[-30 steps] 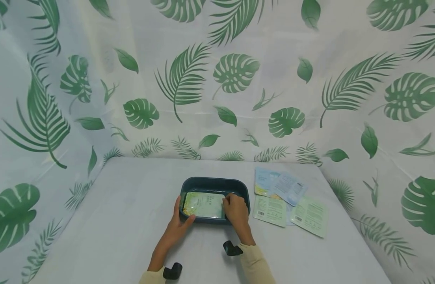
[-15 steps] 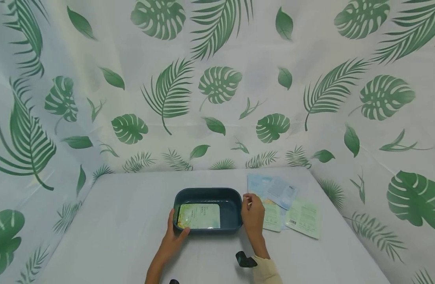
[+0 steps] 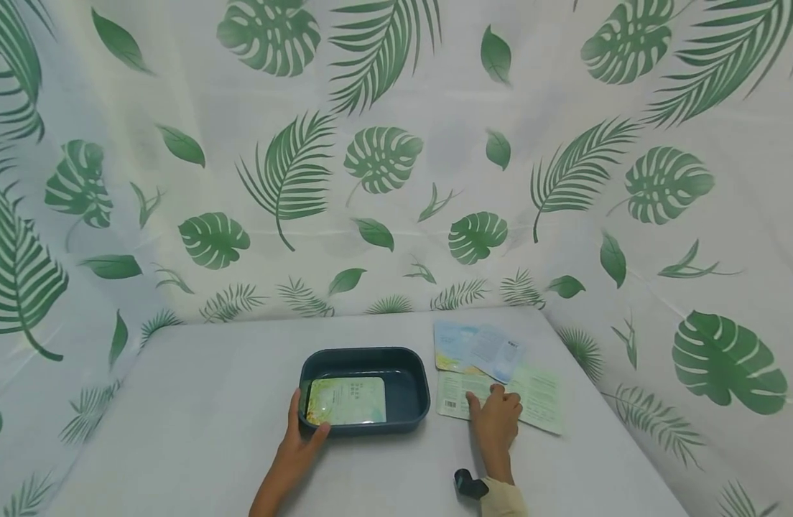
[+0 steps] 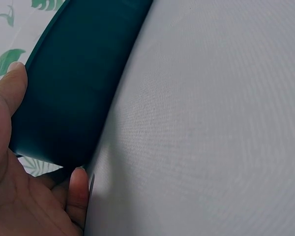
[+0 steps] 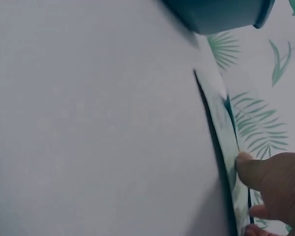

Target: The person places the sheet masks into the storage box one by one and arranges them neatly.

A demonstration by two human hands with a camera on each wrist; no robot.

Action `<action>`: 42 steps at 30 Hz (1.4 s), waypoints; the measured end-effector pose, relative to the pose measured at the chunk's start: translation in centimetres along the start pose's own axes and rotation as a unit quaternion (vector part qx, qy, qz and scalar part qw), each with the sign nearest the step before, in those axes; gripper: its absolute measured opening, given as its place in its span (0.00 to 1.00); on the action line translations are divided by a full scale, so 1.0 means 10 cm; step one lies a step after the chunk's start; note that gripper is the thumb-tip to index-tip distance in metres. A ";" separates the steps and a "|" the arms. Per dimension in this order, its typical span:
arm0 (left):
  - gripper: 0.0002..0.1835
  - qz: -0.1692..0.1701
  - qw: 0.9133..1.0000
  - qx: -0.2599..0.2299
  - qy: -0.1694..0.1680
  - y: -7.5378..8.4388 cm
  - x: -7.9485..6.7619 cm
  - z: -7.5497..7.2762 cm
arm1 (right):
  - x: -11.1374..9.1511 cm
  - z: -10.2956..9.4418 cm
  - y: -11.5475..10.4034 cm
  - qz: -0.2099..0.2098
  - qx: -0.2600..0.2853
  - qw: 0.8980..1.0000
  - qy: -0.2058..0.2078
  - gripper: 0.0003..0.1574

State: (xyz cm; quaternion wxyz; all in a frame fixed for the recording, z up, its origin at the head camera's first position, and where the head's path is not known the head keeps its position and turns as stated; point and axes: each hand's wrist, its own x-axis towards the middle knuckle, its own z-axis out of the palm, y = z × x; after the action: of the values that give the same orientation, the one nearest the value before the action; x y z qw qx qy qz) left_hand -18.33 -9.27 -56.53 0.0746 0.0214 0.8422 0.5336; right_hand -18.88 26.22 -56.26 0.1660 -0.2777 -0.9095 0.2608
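Observation:
My left hand (image 3: 296,449) holds the near left corner of a dark blue rectangular tub (image 3: 406,408). In the left wrist view its thumb lies at the rim of the tub (image 4: 83,64), and other fingers show below the corner. A flat green packet (image 3: 348,401) with yellow print lies inside the tub, toward its left. Right of the tub, my right hand (image 3: 496,424) reaches over a light green packet (image 3: 453,395), thumb and fingers apart. The right wrist view has the thumb and fingertips touching that packet (image 5: 223,123).
Another green packet (image 3: 544,402) lies just right of the hand. Behind it are overlapping blue packets (image 3: 496,352), one with a yellow edge. The white table (image 3: 209,402) meets leaf-printed cloth (image 3: 383,266) at the back and sides.
My right hand has left the packet inside the tub and moved right onto the light green packets. The left hand stays at the tub's corner. The head view has shifted.

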 end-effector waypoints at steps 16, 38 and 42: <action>0.49 -0.004 1.000 -0.008 0.001 -0.08 0.02 -0.04 | 0.00 0.04 -0.17 0.048 -0.025 0.998 -0.023 0.49; 0.49 0.025 0.999 -0.029 -0.003 -0.09 0.07 -0.05 | 0.14 -0.27 0.06 -0.003 0.006 0.980 -0.198 0.60; 0.49 0.022 0.999 -0.027 -0.003 -0.10 0.07 -0.05 | 0.15 -0.32 0.12 0.006 0.026 0.969 -0.244 0.62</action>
State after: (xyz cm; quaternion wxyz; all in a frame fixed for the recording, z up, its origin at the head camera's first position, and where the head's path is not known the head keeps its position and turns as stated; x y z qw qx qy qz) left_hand -19.05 -10.08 -57.31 0.0661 0.0399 0.8263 0.5578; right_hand -18.13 29.20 -54.16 -0.0558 -0.2068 -0.9138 0.3451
